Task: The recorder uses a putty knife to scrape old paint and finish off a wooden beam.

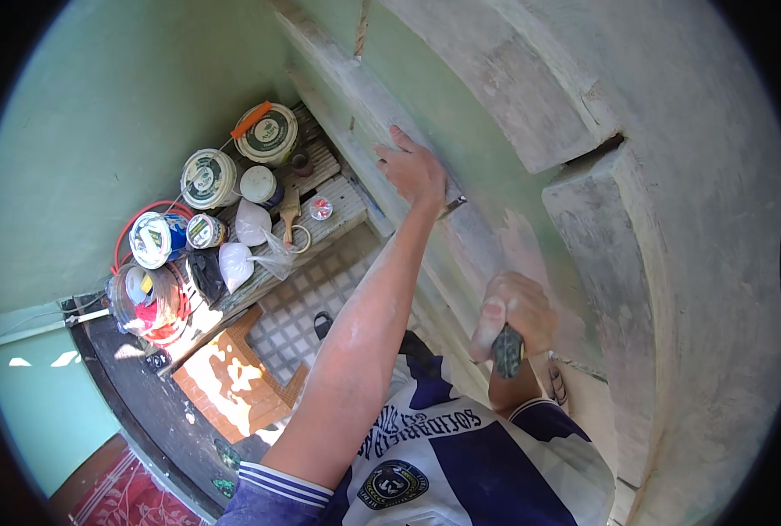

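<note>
My left hand [412, 171] lies on a pale grey wooden board [487, 241] fixed along the green wall, its fingers spread. Closer to my body, my right hand [520, 307] is closed round a dark, worn handle [507, 351] whose butt end points toward me. The fist hides the rest of this tool, so its kind cannot be made out. That hand is slightly blurred and sits beside the board. A small dark notch with a bright edge [453, 206] shows in the board between my two hands.
Paint buckets [266, 136], tubs [205, 231], a paintbrush [291, 210], an orange-handled roller [252, 120] and plastic bags of white powder [235, 265] crowd a wooden bench [333, 203] at left. Thick grey ledges [596, 237] jut out at right. A brown panel [233, 386] lies below the bench.
</note>
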`<action>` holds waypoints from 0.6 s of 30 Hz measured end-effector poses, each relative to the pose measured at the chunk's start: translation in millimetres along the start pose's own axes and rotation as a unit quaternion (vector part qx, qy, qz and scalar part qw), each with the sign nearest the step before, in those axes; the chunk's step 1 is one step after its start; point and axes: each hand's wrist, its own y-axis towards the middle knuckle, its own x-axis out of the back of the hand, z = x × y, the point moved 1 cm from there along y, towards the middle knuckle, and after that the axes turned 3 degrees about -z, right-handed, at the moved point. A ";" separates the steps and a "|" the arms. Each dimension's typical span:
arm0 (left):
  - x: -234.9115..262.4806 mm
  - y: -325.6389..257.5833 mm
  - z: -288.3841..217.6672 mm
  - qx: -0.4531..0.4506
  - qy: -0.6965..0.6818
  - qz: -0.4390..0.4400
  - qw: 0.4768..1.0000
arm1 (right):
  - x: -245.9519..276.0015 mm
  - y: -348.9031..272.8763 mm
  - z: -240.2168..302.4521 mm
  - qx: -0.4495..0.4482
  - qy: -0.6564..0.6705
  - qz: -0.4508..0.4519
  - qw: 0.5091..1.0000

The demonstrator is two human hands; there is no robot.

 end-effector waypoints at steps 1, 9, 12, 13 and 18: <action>1.7 1.7 0.7 0.000 0.001 -0.003 1.000 | 0.4 5.4 -4.2 -0.009 -0.070 0.035 0.997; -0.7 2.6 -0.4 -0.003 -0.008 0.015 1.000 | -13.6 6.3 -16.3 -0.010 -0.030 0.008 0.999; 2.2 3.1 3.0 -0.004 0.003 0.002 1.000 | -15.7 3.5 -10.9 -0.004 -0.082 0.080 0.993; 3.2 6.5 3.5 -0.005 0.003 -0.002 1.000 | -18.5 4.7 -5.6 0.015 -0.006 0.017 1.000; 1.4 2.3 -0.1 -0.004 -0.004 0.006 1.000 | -22.9 15.0 -19.8 -0.003 -0.090 0.073 0.993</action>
